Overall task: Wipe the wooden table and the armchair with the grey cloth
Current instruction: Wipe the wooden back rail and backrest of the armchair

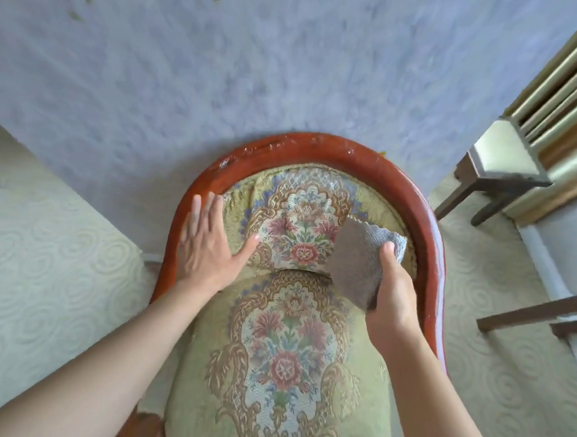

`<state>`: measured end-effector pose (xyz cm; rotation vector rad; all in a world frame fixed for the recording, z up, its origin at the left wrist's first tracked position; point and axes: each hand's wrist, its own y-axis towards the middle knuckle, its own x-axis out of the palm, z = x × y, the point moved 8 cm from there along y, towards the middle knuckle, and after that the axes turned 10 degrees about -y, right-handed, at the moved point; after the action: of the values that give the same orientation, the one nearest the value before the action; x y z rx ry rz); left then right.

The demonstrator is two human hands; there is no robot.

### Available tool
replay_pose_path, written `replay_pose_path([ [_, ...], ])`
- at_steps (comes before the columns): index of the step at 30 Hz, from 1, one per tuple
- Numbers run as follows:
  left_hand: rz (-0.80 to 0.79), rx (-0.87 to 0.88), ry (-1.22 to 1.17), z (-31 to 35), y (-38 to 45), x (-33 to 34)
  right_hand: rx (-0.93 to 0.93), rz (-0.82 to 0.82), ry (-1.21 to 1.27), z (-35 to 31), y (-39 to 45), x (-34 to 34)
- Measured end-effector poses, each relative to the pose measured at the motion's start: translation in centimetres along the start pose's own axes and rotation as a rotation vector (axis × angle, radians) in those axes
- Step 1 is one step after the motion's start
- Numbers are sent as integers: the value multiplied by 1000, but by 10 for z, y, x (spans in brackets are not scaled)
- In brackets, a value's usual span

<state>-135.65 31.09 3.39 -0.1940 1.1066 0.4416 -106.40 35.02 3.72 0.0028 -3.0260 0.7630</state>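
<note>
The right hand (pixel 392 292) presses the grey cloth (pixel 359 259) against the armchair (pixel 299 242) backrest, while the left hand (pixel 208 243) lies flat beside it.

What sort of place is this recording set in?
Probably a home living room: an upholstered floral armchair with red wooden frame, swirl-patterned carpet, and gold curtains beside a small stool.

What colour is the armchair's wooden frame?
Glossy reddish-brown, on the frame in the head view.
</note>
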Motion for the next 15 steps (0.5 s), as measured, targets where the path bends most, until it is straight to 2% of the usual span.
replay_pose_path([
  [4, 13, -11, -8, -20, 54, -6, -9, 181, 72, -17, 31, 13],
  [10, -14, -71, -32, -41, 110, 18, -157, 435, 87, -49, 64, 19],
  [15, 106, -98, -60, -43, 126, 31, -343, 597, 58, -85, 78, 5],
])
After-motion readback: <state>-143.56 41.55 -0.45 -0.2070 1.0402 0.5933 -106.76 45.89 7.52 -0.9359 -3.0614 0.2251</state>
